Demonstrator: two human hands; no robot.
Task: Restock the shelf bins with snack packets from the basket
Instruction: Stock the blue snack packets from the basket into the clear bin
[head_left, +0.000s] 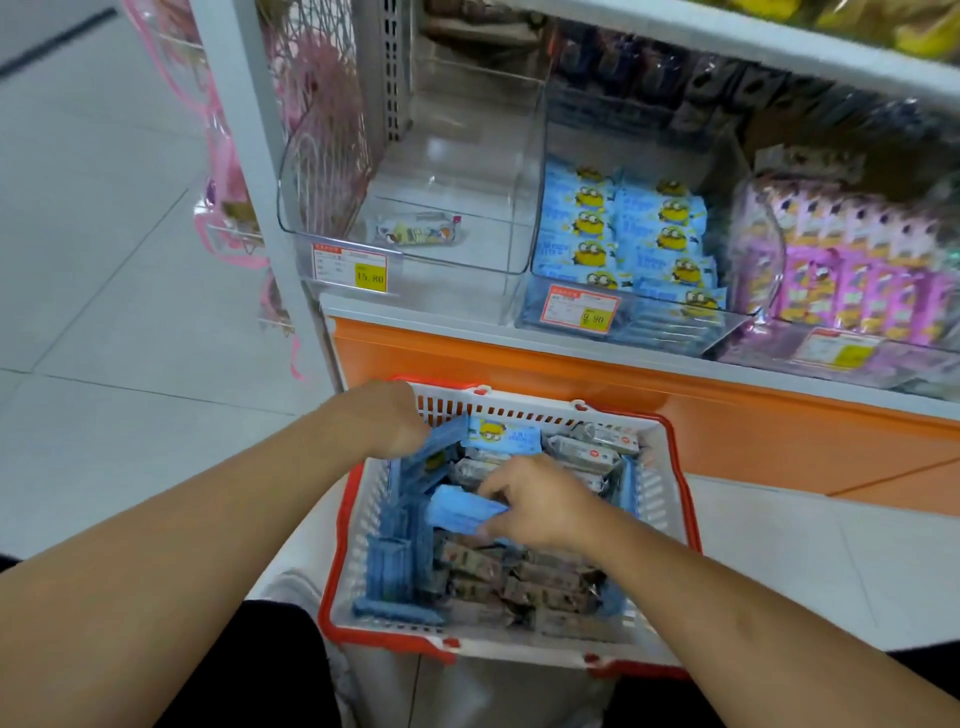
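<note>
A white basket with a red rim (670, 488) sits on the floor below the shelf, full of blue packets and grey-brown packets (524, 577). My left hand (387, 415) reaches into its far left corner and grips a bunch of blue packets (441, 447). My right hand (540, 501) is in the middle of the basket, fingers curled round another stack of blue packets (462, 512). On the shelf, the middle clear bin (623, 317) holds rows of blue packets (623, 228). The left clear bin (498, 249) holds only one small packet (415, 231).
A third bin at the right holds pink packets (857, 270). The orange shelf base (649, 415) stands right behind the basket. Pink bags (218, 156) hang on the shelf's left end. White tiled floor (104, 338) stretches to the left.
</note>
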